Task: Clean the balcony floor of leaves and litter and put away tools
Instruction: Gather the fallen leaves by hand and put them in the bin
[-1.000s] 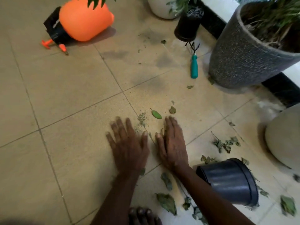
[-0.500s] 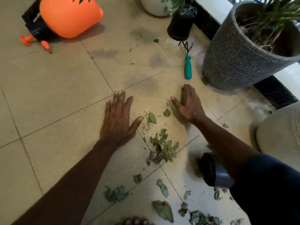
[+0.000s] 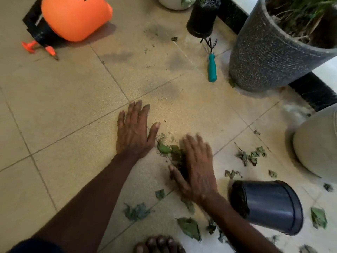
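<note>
Crumpled dry leaves (image 3: 175, 152) on gritty tile (image 3: 73, 99)

Crumpled green leaves (image 3: 165, 148) heaped between left hand (image 3: 133, 136) and right hand (image 3: 197, 172); teal-handled hand rake (image 3: 212, 67) lies flat well beyond.

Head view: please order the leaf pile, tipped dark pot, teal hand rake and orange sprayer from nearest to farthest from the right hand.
From the right hand:
1. the leaf pile, at its fingers.
2. the tipped dark pot, just to its right.
3. the teal hand rake, ahead, beside the grey planter.
4. the orange sprayer, far ahead on the left.
</note>
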`<state>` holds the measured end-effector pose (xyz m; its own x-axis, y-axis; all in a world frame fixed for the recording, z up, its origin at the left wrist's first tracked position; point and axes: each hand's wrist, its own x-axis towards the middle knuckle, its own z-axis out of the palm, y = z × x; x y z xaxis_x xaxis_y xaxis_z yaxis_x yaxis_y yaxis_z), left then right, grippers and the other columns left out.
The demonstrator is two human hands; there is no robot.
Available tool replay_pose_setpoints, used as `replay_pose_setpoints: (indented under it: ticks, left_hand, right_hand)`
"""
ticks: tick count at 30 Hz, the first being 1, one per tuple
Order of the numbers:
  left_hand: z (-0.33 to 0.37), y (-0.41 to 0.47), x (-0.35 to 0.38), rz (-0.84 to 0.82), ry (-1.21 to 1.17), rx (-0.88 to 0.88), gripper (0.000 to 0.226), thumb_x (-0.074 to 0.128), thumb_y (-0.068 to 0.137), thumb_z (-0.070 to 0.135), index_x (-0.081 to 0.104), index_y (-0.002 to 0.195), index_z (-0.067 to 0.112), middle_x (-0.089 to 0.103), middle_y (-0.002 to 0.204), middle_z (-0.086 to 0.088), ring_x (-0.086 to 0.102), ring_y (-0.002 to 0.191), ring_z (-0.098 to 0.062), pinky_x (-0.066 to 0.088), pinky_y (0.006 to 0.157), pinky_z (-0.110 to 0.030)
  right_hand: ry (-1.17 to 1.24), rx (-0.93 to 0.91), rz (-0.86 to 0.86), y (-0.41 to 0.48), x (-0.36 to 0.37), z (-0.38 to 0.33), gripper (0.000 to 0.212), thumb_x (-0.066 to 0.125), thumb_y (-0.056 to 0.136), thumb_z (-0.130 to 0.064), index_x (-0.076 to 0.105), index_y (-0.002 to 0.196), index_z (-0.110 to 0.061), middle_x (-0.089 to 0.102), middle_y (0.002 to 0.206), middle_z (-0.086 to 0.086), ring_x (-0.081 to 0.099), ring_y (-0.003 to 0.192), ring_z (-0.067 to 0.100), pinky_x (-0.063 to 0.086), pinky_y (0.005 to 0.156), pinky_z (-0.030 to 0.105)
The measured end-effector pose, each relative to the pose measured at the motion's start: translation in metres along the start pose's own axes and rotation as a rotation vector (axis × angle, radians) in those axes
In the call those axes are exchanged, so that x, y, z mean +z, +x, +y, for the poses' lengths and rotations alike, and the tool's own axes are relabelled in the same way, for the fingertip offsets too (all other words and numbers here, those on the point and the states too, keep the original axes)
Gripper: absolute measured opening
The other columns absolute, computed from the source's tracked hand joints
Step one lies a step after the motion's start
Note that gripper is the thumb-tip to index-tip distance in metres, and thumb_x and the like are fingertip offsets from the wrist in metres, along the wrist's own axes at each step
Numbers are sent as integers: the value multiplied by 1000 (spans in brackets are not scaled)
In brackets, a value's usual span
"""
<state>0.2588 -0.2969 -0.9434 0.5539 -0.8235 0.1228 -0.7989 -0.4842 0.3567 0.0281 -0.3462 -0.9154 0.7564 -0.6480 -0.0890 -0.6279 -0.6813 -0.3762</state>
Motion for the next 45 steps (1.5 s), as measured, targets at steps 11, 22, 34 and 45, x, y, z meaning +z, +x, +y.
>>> replay_pose_setpoints:
  ticks: [11,22,34,45]
  left_hand:
    - [2,2,-2,83,-29,-184,68,25,103,63,37,155,20,38,162,-8,27,154,-25,18,125,-53]
    - [-1,4,-1,106,-44,-181,68,25,103,64,39,152,19,43,158,-6,31,152,-25,20,124,-54]
    - [-2,1,-1,-7,-38,-152,77,21,102,68,28,160,18,27,169,-8,13,160,-25,8,129,-51]
    - [60,-41,11,-430,242,340,105,0,92,86,-14,164,12,-24,172,-7,-24,158,-26,-8,124,-63]
  right_hand:
    - [43,-42,-62,61,20,-24,94,35,95,-81,-1,165,-30,-7,173,12,-17,158,30,-5,128,49]
    - [53,-368,131,93,33,-11,32,48,109,-32,68,129,-17,61,134,4,47,129,24,46,103,39]
    - [-116,-257,194,86,11,6,35,45,99,-34,57,71,-18,45,62,-6,38,49,13,32,49,26]
    - [1908,951,678,63,-50,15,24,60,102,-27,53,81,-19,49,51,-4,41,39,10,29,35,17]
